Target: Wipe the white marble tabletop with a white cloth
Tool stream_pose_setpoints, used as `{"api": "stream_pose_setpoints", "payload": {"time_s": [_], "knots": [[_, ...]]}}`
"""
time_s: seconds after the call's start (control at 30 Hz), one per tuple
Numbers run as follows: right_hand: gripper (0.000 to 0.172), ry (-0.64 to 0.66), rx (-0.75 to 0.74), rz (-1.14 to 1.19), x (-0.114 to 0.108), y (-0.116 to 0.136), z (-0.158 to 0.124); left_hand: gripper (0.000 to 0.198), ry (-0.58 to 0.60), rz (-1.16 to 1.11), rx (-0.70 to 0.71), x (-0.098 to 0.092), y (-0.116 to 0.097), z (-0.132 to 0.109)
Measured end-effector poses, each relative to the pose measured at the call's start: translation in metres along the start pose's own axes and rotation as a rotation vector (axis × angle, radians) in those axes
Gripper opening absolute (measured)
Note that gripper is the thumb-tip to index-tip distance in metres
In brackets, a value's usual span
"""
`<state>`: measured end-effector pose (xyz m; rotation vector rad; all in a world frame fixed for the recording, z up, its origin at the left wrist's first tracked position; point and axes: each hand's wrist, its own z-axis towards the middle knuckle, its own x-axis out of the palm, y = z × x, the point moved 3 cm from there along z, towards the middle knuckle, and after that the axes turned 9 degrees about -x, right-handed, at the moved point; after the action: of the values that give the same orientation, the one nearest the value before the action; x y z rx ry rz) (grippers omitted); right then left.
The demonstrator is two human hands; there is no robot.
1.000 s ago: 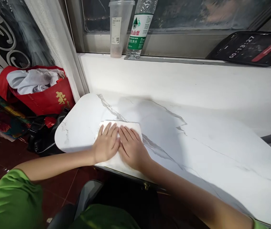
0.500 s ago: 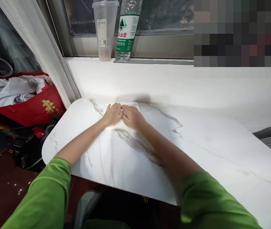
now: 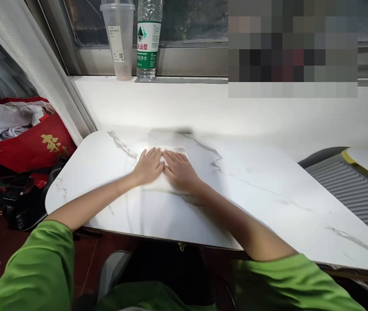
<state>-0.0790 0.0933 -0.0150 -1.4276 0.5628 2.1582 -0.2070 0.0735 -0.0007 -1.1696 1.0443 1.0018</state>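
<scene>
A thin white sheet, which could be a tissue or a cloth, lies flat on the white marbled table. My left hand rests palm down on its left part, fingers stretched forward. Beside it, my right hand presses flat on the right part, fingers also out and angled to the left. The two hands meet at the thumbs and index fingers. Much of the sheet is hidden beneath them; its far edge and near part show.
On the window ledge stand a clear plastic cup with a lid and a water bottle. A red bag with pale cloth is at the left, near a white curtain. A grey ribbed surface lies beyond the table's right end.
Both hands and the white sheet have slid toward me over the table, covering more of the dark marble vein. The view has turned to the right, showing the table's right end.
</scene>
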Motion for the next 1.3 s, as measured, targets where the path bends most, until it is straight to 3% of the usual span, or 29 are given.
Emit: {"api": "stream_pose_setpoints", "payload": {"time_s": [0.17,0.3,0.4,0.53,0.73,0.87,0.97,1.07,1.17,1.3], "knots": [[0.053,-0.018,-0.102,-0.027,-0.031,0.035,-0.083,0.054,0.008,-0.001,0.137,0.004,-0.045,-0.077],[0.053,-0.014,-0.119,-0.081,-0.046,0.046,-0.124,0.059,0.06,0.034,0.245,0.006,-0.075,-0.106],[0.054,0.026,-0.039,-0.125,-0.044,0.029,-0.128,0.06,0.132,0.041,0.225,0.011,-0.091,-0.092],[0.054,0.079,0.099,-0.106,-0.033,-0.025,-0.1,0.061,0.196,0.048,0.146,0.02,-0.101,-0.032],[0.052,-0.009,0.199,0.012,-0.018,-0.124,-0.034,0.06,0.108,-0.026,0.082,0.034,-0.101,0.08],[0.05,-0.046,0.274,0.038,-0.01,-0.159,-0.005,0.056,0.021,-0.059,0.019,0.039,-0.097,0.123],[0.048,-0.067,0.294,0.031,-0.008,-0.163,-0.002,0.055,0.014,-0.06,0.031,0.04,-0.096,0.13],[0.048,-0.064,0.29,0.002,-0.01,-0.155,-0.015,0.055,0.032,-0.048,0.061,0.038,-0.099,0.121],[0.05,-0.051,0.269,-0.024,-0.015,-0.142,-0.041,0.056,0.078,-0.031,0.098,0.038,-0.111,0.096],[0.051,-0.045,0.186,-0.046,-0.032,-0.115,-0.095,0.057,0.068,-0.023,0.117,0.041,-0.141,0.041]]}}
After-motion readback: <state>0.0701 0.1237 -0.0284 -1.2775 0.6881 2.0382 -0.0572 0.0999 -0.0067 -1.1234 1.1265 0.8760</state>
